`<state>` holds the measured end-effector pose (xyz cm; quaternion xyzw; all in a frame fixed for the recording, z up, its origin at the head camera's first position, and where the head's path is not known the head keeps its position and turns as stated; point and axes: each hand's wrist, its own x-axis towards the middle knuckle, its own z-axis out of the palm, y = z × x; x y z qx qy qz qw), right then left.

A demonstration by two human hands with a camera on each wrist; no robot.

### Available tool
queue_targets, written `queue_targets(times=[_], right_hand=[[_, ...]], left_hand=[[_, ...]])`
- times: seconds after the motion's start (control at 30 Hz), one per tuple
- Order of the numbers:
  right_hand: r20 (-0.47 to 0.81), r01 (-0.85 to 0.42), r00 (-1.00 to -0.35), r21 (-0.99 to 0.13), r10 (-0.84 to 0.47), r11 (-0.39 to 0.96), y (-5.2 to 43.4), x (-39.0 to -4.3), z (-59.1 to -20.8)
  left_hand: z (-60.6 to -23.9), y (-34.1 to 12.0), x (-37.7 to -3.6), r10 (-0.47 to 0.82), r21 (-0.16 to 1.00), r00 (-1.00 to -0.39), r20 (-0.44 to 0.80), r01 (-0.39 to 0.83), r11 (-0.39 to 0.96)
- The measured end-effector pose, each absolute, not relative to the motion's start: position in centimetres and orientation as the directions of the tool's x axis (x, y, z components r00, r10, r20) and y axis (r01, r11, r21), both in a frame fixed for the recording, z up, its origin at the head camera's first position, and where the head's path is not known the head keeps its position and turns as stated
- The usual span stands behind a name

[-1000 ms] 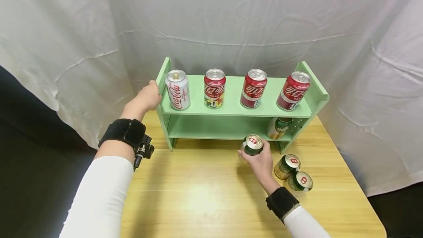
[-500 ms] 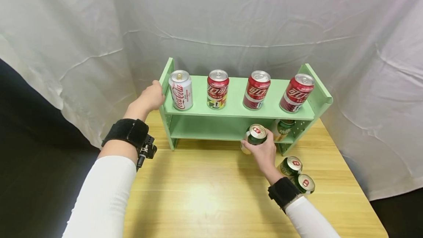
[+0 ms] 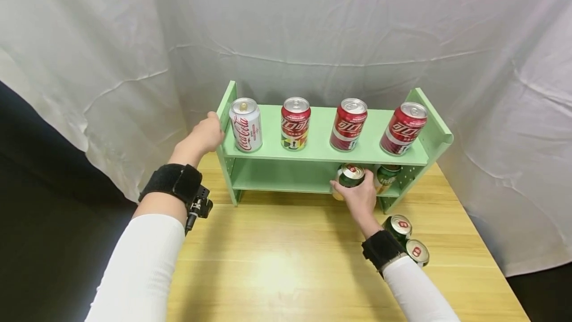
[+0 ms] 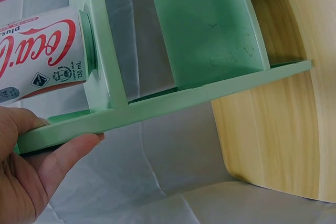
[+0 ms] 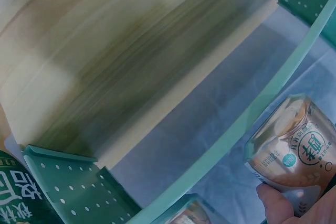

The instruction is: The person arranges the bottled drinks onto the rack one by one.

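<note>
A light green two-level shelf (image 3: pixel 313 149) stands at the back of a wooden table (image 3: pixel 277 262). My left hand (image 3: pixel 205 133) grips the shelf's left side panel (image 4: pixel 105 119), thumb under its edge, next to a white cola can (image 3: pixel 245 124) (image 4: pixel 42 61). My right hand (image 3: pixel 357 195) holds a green and gold can (image 3: pixel 350 175) (image 5: pixel 294 150) at the front edge of the lower level, beside another green can (image 3: pixel 387 175) standing at that level's right end.
Three red cans (image 3: pixel 295 123) (image 3: pixel 348 124) (image 3: pixel 403 128) stand on the top level. Two more green cans (image 3: pixel 397 226) (image 3: pixel 417 252) sit on the table by my right forearm. White cloth (image 3: pixel 313 24) hangs behind and at both sides.
My right hand has carried the green can from over the table back and up to the lower level's front edge. The left hand has stayed on the side panel.
</note>
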<state>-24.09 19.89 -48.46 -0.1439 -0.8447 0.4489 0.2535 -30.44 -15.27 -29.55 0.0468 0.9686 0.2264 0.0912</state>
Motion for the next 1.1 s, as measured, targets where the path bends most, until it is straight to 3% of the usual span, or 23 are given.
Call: queue_targets(times=[1.1], right_hand=[[0.251,0.029,-0.871,-0.832,0.423,0.553,19.2,-27.4,-48.6]], left_hand=[[-29.8,-15.2,-30.7,0.139,0.441,-0.981,-0.137,0.065,0.895]])
